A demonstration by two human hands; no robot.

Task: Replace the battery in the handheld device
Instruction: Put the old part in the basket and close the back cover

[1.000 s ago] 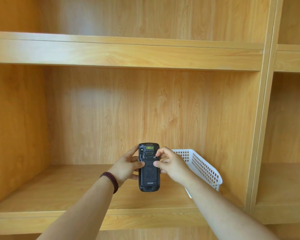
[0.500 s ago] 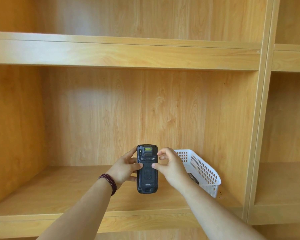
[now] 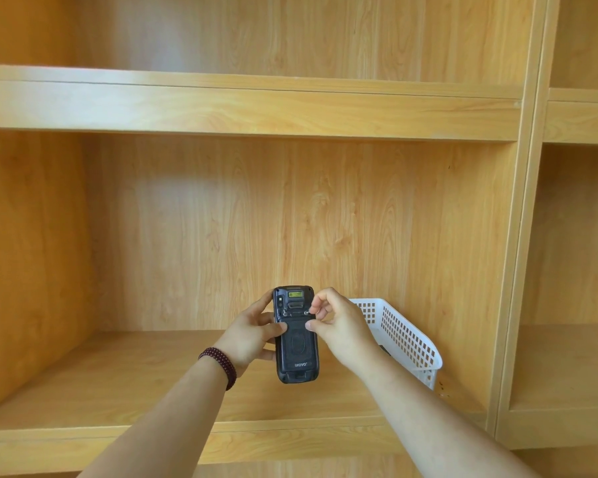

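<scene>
I hold a dark handheld device (image 3: 297,343) upright over the wooden shelf, its back cover facing me with the word "urovo" near the bottom. My left hand (image 3: 247,334) grips its left edge, thumb pressed on the cover. My right hand (image 3: 340,326) is at the upper right of the device; thumb and forefinger pinch at the small latch on the right of the cover's top edge. The cover looks closed. No loose battery is visible.
A white perforated plastic basket (image 3: 404,339) sits on the shelf (image 3: 118,384) just right of my right hand, with a dark item partly visible inside. A shelf board (image 3: 249,108) runs above, and a vertical divider (image 3: 518,270) stands at the right.
The device and both hands stay nearly in place. My right fingers have shifted up from the cover's side to pinch the right latch.
</scene>
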